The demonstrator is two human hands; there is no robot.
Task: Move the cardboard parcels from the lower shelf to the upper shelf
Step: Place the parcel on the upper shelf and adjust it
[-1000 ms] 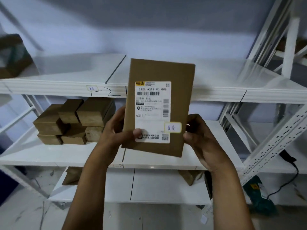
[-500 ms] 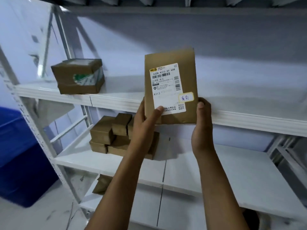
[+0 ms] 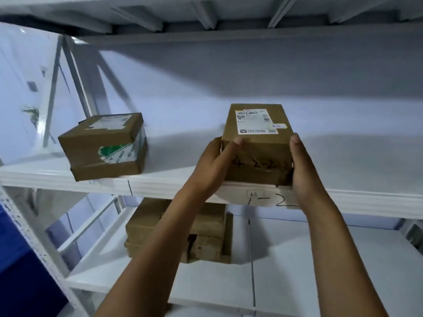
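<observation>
A cardboard parcel (image 3: 257, 143) with a white shipping label on top lies flat at the front edge of the upper shelf (image 3: 357, 197). My left hand (image 3: 212, 165) grips its left side, thumb on the front face. My right hand (image 3: 302, 165) presses against its right side. Handwritten numbers mark the parcel's front face. A second parcel (image 3: 103, 147) with green-printed tape sits on the same shelf to the left. On the lower shelf (image 3: 297, 266), a stack of brown parcels (image 3: 206, 239) shows behind my left forearm.
A white upright post (image 3: 34, 243) and diagonal braces frame the rack's left end. A blue bin (image 3: 16, 275) stands at the far left. Another shelf's underside (image 3: 206, 17) runs overhead. "1-2" is written on the upper shelf's front lip.
The parcel went from upright in front of the shelf to lying flat on the upper shelf's front edge. Both hands rose with it and the view tilted upward.
</observation>
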